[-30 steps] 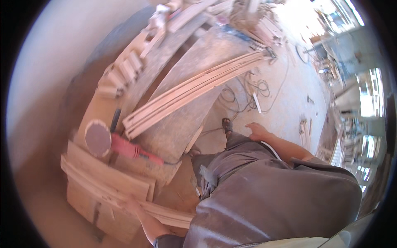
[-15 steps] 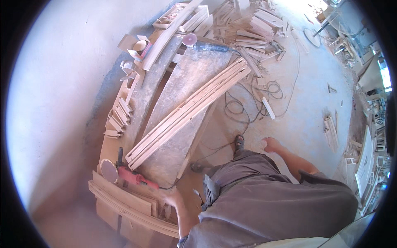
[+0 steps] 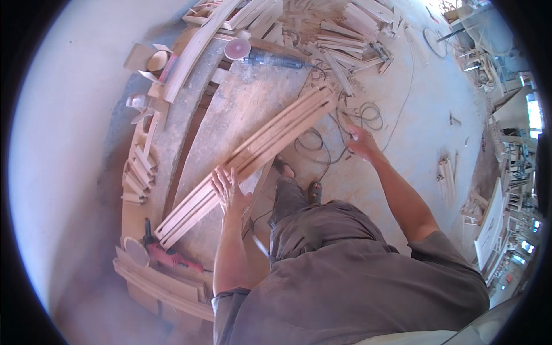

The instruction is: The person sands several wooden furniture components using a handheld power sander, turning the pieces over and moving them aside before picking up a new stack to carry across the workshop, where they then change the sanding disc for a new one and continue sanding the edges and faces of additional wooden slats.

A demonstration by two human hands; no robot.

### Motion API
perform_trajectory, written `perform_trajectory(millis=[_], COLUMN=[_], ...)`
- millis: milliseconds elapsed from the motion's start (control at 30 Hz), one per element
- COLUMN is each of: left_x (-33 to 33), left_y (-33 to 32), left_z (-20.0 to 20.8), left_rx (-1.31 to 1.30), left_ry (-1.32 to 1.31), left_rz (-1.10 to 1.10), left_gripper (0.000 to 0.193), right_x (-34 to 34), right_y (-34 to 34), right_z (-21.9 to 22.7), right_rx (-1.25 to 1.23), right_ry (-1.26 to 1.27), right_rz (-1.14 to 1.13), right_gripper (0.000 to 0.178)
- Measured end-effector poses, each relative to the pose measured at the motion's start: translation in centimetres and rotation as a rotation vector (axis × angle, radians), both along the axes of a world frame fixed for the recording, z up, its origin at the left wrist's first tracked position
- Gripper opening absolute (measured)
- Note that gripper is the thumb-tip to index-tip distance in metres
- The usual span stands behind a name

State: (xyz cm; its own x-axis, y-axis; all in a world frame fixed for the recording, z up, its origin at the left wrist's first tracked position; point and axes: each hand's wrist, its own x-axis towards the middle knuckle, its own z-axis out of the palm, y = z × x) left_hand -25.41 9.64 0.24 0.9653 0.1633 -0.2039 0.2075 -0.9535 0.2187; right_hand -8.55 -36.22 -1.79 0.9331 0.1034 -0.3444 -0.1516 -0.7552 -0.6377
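Observation:
My left hand (image 3: 229, 192) lies across a bundle of long pale wooden strips (image 3: 276, 135), its fingers spread over their top faces. The strips rest side by side, slanting over a worn board bench (image 3: 236, 109). My right hand (image 3: 362, 142) is past the strips' far end, over the floor at the bench's right, with thumb and fingers apart. A thin piece of wood (image 3: 344, 119) shows by its fingertips; whether they touch it is unclear. A red angle grinder (image 3: 175, 257) with a round sanding disc sits at the strips' near end.
A second, dark blue grinder (image 3: 276, 59) with a disc lies at the bench's far end. Cable coils (image 3: 313, 141) are on the floor right of the bench. Stacked wood offcuts (image 3: 345, 43) stand beyond. Near the wall are an opened box (image 3: 167, 66) and short wood pieces (image 3: 138, 175).
My left hand has come up from beside the red grinder onto the strips. My right hand has reached forward toward their far end. The view has shifted slightly.

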Motion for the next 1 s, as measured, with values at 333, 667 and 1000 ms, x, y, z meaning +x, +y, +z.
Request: perform_trajectory(millis=[333, 667, 1000], left_x=[7.8, 9.9, 17.4], left_y=[2.4, 3.8, 4.0], left_z=[-3.0, -0.5, 0.0], left_rx=[-0.153, -0.163, -0.012], left_ry=[0.194, 0.033, -0.012], left_rz=[-0.172, -0.099, 0.158], left_gripper=[0.086, 0.086, 0.076], right_x=[23.4, 35.5, 44.7], right_y=[18.3, 21.3, 2.1], right_z=[0.7, 0.6, 3.7], right_rx=[-0.348, -0.331, -0.095], right_ry=[-0.414, -0.276, 0.043], right_rz=[0.286, 0.568, 0.033], right_gripper=[0.07, 0.05, 0.045])
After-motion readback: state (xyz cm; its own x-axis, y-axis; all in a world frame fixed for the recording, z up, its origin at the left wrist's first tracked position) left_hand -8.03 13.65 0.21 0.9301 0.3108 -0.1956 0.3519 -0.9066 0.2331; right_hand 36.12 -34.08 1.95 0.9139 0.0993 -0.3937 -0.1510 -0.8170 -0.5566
